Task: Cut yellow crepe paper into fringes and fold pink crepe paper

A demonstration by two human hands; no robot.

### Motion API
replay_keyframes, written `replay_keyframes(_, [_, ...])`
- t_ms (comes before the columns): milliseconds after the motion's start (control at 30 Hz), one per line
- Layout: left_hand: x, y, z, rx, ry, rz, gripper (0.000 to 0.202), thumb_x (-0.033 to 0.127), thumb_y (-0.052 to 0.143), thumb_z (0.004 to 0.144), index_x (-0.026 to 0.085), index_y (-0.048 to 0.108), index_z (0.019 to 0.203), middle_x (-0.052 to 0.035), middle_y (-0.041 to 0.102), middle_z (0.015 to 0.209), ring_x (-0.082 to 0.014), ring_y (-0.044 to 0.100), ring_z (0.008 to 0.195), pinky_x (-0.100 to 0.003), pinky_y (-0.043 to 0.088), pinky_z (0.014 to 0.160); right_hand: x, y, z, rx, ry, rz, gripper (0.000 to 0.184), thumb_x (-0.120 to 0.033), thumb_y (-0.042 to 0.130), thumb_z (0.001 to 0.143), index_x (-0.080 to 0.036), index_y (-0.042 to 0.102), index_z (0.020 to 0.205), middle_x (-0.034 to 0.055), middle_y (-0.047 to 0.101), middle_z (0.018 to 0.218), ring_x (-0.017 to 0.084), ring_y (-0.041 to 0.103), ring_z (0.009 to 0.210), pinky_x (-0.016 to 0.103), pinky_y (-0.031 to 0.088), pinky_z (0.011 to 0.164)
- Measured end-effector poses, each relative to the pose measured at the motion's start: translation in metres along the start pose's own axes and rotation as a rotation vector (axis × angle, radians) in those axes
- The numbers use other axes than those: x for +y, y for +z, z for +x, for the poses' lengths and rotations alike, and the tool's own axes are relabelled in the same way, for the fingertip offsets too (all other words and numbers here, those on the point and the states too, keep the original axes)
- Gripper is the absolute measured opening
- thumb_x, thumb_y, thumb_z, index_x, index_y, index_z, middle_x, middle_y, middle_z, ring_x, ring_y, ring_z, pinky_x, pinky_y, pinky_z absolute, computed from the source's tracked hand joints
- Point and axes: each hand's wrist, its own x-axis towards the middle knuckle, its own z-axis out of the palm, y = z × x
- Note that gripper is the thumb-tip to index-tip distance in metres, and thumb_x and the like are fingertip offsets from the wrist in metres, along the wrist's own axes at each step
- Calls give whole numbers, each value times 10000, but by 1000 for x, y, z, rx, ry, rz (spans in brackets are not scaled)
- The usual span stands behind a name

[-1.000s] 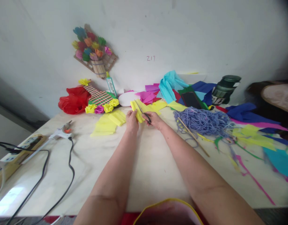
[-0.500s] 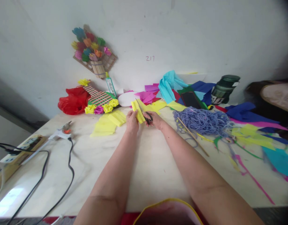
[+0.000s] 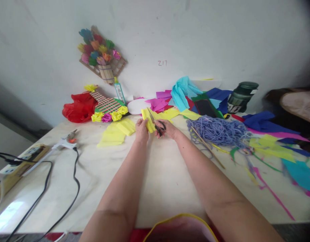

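Folded yellow crepe paper [image 3: 147, 118] is pinched in my left hand [image 3: 142, 130], held upright above the table. In my right hand [image 3: 165, 128] is a pair of scissors [image 3: 158, 127] with black handles, my fingers closed around the loops. Its blades point up and away, lying along the right edge of the yellow paper. Whether the blades are cutting into it I cannot tell. Flat on the table left of my left hand lie more yellow crepe sheets [image 3: 112, 134].
A guitar-shaped craft [image 3: 108, 104] with paper flowers stands at the back left. A glue gun [image 3: 65, 144] and power strip [image 3: 24, 159] with cords lie left. Right are tangled purple yarn [image 3: 217, 129], a stick [image 3: 207, 147], coloured paper scraps and a dark green jar [image 3: 241, 97].
Little differs: the scissors have shifted very slightly against the yellow paper. My left hand stays in the same place, and the view has moved a touch.
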Motion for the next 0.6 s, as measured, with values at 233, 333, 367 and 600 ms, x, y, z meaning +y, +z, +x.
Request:
replay_keyframes(233, [-3,2,-2,-49,-17,30,250,263,658,574,167,433,627,43,514,475,-90,478,394,-209,367,412,2,-1,2,90,-18,-32,370,-517,509,730,-147,521,741,-2,585,482,113,534,363,177,274,310])
replay_keyframes(333, [-4,1,-2,-63,-18,43,254,270,659,581,170,429,628,40,523,491,-96,488,408,-211,374,414,4,-1,3,116,-39,-42,353,-504,511,733,-153,509,700,-20,557,463,106,521,358,179,269,309])
replay_keyframes(367, [-4,1,-1,-68,-18,44,255,270,659,583,171,429,629,39,524,493,-97,492,413,-211,375,415,4,-1,4,120,-45,-44,347,-498,512,735,-154,505,690,-22,550,461,105,517,357,180,266,309])
replay_keyframes(600, [-4,3,-3,-90,-26,37,248,269,652,595,174,428,642,34,533,490,-111,503,411,-223,390,410,4,1,5,145,-39,-35,306,-461,557,709,-162,496,681,-27,527,489,100,517,363,179,250,291])
